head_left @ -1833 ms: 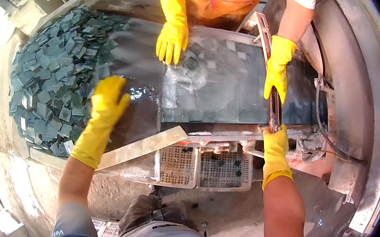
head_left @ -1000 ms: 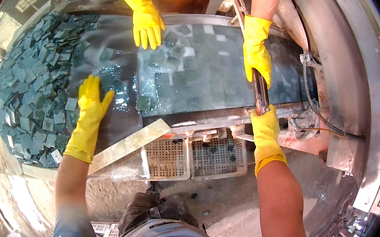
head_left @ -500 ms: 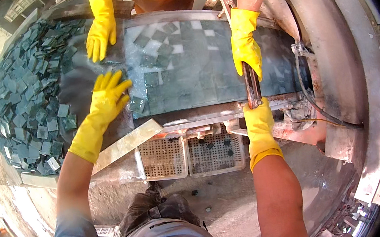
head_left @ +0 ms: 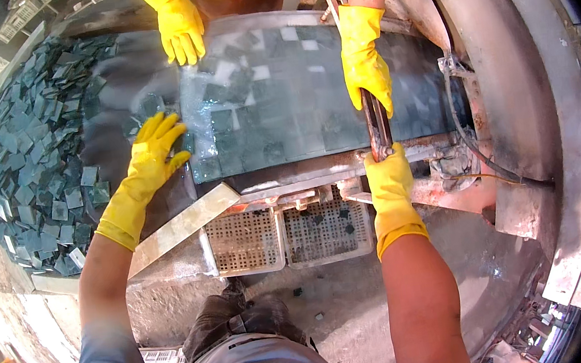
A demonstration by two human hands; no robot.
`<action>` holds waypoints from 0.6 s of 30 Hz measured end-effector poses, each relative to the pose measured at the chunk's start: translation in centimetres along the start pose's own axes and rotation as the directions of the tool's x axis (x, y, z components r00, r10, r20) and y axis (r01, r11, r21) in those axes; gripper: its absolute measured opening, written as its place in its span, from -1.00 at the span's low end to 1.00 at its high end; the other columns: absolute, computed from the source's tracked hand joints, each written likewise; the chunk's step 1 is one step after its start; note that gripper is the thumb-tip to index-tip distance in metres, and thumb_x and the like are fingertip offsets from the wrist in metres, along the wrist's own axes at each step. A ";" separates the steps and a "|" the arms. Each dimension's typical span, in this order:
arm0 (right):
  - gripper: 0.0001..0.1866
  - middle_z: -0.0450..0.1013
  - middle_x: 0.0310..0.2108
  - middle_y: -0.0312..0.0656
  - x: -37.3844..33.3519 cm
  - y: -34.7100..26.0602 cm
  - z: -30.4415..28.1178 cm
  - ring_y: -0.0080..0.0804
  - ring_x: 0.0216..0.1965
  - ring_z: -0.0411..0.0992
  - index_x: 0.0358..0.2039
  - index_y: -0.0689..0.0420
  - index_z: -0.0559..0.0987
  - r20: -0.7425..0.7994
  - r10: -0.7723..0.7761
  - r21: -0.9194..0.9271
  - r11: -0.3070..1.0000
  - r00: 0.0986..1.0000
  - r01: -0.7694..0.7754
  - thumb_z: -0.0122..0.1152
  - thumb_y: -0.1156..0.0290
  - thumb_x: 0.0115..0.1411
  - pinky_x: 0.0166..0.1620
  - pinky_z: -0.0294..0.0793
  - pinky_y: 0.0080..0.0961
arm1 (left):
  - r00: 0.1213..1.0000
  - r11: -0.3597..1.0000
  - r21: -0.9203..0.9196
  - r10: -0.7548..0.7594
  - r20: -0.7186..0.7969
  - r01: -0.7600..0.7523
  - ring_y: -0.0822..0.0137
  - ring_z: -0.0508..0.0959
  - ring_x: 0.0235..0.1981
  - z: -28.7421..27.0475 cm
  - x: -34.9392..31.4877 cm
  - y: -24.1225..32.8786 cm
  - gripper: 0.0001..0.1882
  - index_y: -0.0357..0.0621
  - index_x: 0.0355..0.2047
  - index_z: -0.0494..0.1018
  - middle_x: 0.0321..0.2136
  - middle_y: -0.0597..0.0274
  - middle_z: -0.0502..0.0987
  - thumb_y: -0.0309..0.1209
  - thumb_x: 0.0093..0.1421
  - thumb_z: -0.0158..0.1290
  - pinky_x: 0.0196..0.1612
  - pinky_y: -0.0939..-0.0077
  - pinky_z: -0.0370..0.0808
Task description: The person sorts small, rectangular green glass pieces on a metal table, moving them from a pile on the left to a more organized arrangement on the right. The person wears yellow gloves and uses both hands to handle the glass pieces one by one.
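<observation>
Yellow rubber gloves cover both of my hands. My left hand (head_left: 153, 154) is spread over the dark, wet surface (head_left: 116, 109) between a heap of tiles and the left edge of the laid tiles. Nothing shows in its fingers, and a few loose tiles (head_left: 150, 104) lie just beyond them. My right hand (head_left: 390, 179) is wrapped round the near end of a narrow metal bar (head_left: 375, 122) that crosses the bed. Under the bar stretch rows of thin, square, blue-green tiles (head_left: 270, 140), some showing white, beneath a wet sheen. A co-worker's gloved hand (head_left: 364, 54) holds the bar's far end.
The tile heap (head_left: 29, 150) fills the left end. A co-worker's other hand (head_left: 182, 34) hangs over the far edge. A pale slat (head_left: 190, 228) slants along the near side, with two plastic crates (head_left: 243, 243) below. Curved metal housing (head_left: 512, 79) and a hose (head_left: 486, 163) stand right.
The tile at the near left corner now lies in line with the rows. My left hand has drawn slightly left and down. The co-worker's free hand has lifted away from the surface.
</observation>
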State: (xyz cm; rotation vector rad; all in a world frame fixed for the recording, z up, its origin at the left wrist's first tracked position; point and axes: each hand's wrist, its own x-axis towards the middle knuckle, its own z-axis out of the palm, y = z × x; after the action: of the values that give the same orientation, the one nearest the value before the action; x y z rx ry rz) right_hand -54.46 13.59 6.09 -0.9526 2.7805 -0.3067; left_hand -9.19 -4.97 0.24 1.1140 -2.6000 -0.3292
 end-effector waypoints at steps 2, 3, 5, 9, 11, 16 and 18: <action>-0.51 0.67 -0.16 0.06 0.3 0.2 0.2 0.14 -0.09 0.65 -0.05 0.11 0.59 -0.023 -0.015 0.009 1.000 1.000 0.015 0.50 0.08 0.13 -0.01 0.63 -0.03 | 0.998 0.995 0.094 -0.026 -0.060 0.032 -0.29 0.37 0.39 1.0 0.5 0.2 -0.35 0.00 0.21 0.57 0.34 -0.08 0.47 -0.12 0.12 0.41 0.47 -0.22 0.22; -0.50 0.67 -0.16 0.06 0.4 0.4 0.3 0.14 -0.09 0.65 -0.05 0.12 0.59 -0.036 -0.024 0.016 1.000 0.999 0.025 0.50 0.08 0.13 -0.01 0.63 -0.03 | 0.995 0.989 0.141 -0.036 -0.093 0.049 -0.29 0.37 0.39 1.4 0.8 0.5 -0.36 0.00 0.20 0.58 0.34 -0.08 0.47 -0.12 0.12 0.41 0.46 -0.22 0.22; -0.49 0.68 -0.16 0.04 0.3 0.6 0.4 0.13 -0.09 0.65 -0.04 0.13 0.60 -0.018 -0.027 0.017 0.999 0.999 0.027 0.50 0.08 0.13 -0.01 0.63 -0.04 | 0.998 0.994 0.106 -0.021 -0.063 0.028 -0.29 0.37 0.38 2.7 0.9 1.6 -0.40 -0.01 0.17 0.59 0.32 -0.10 0.48 -0.08 0.16 0.38 0.48 -0.23 0.21; -0.49 0.68 -0.16 0.01 -0.1 -0.2 0.0 0.11 -0.09 0.65 -0.04 0.11 0.60 -0.023 -0.025 0.003 1.000 0.999 0.025 0.51 0.07 0.12 -0.01 0.64 -0.05 | 0.997 0.997 0.056 0.059 -0.057 -0.056 -0.29 0.37 0.38 2.9 0.8 3.1 -0.37 -0.13 0.18 0.56 0.32 -0.13 0.46 -0.07 0.19 0.35 0.47 -0.24 0.21; -0.48 0.68 -0.16 0.00 -0.3 -0.3 -0.3 0.11 -0.09 0.65 -0.04 0.10 0.60 -0.046 -0.027 -0.022 0.999 0.999 0.026 0.52 0.06 0.10 -0.01 0.64 -0.05 | 0.992 0.992 0.084 0.104 -0.076 -0.098 -0.30 0.38 0.38 1.4 0.7 2.6 -0.35 -0.15 0.20 0.55 0.32 -0.15 0.47 -0.07 0.19 0.35 0.47 -0.23 0.20; -0.42 0.64 -0.04 0.06 0.1 0.4 0.2 0.13 -0.05 0.64 0.06 0.09 0.59 -0.028 -0.009 0.007 1.000 1.000 0.009 0.50 0.04 0.13 0.03 0.63 -0.04 | 0.939 0.977 0.026 -0.194 -0.282 0.210 -0.25 0.44 0.31 0.4 1.2 -3.1 -0.27 -0.21 0.29 0.48 0.27 -0.20 0.50 -0.20 0.15 0.39 0.35 -0.16 0.34; -0.40 0.63 0.00 0.08 0.2 0.7 0.4 0.14 -0.03 0.63 0.09 0.09 0.58 -0.011 0.006 0.006 1.000 1.000 -0.006 0.50 0.04 0.13 0.04 0.63 -0.04 | 0.950 0.966 0.180 -0.131 -0.284 0.186 -0.24 0.44 0.32 1.4 0.8 -2.2 -0.27 -0.21 0.31 0.47 0.29 -0.19 0.49 -0.17 0.18 0.36 0.37 -0.19 0.30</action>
State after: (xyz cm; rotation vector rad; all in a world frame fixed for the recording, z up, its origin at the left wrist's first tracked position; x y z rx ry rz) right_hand -54.94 13.90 5.47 -0.9438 2.7902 -0.3196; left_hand -8.74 -6.90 -1.65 1.3389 -2.3472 0.0590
